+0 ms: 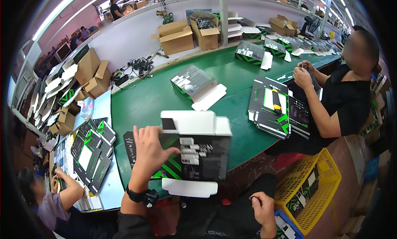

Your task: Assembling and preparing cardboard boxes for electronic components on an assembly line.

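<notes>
A black and green carton (206, 154) stands at the table's near edge, its white flaps folded out at top and bottom. Over its left part is my left hand (149, 150), fingers raised and thumb stretched across the printed side, holding nothing. Whether the palm touches the carton I cannot tell. My right hand (263, 208) is low at the right, above my lap and near a yellow crate. Its fingers are curled in, and what they hold, if anything, is hidden. Farther off on the table lies another carton (193, 80) with a white flap open.
Flat cartons (269, 102) with a yellow-black cutter (276, 102) on top lie at right, beside a co-worker (326, 86). More flat cartons (89, 152) are at left, near another person's arm (68, 189). The yellow crate (331, 181) stands on the floor. Cables (140, 67) lie at the back.
</notes>
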{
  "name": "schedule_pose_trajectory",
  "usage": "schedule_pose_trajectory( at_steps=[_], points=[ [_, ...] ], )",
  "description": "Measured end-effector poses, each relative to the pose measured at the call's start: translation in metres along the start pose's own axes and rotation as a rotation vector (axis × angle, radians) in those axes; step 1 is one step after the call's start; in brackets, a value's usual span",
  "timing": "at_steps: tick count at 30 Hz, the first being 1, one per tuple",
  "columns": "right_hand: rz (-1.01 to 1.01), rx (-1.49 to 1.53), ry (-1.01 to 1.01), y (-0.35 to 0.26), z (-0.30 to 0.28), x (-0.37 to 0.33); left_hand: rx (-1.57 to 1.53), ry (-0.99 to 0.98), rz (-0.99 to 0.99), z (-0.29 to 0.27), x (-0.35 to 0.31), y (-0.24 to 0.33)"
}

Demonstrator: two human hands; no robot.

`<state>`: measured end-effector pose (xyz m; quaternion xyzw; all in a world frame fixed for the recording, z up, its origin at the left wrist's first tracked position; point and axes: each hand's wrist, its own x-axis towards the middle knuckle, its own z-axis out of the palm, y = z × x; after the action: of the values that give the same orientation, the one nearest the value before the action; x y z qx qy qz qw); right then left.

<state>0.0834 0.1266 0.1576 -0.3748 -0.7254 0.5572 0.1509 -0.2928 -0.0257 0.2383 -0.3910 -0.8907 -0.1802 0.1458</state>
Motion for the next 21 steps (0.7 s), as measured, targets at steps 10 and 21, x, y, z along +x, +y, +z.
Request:
schedule_pose_trajectory(
  at_steps=[10,21],
  points=[
    [-1.099,-0.630,0.134,-0.121,-0.015,0.043,-0.051,-0.346,0.782,-0.020,-0.026,0.110],
    [-1.200,-0.909,0.205,-0.097,-0.009,0.046,-0.151,-0.411,0.926,-0.014,-0.028,0.135]
  ],
)
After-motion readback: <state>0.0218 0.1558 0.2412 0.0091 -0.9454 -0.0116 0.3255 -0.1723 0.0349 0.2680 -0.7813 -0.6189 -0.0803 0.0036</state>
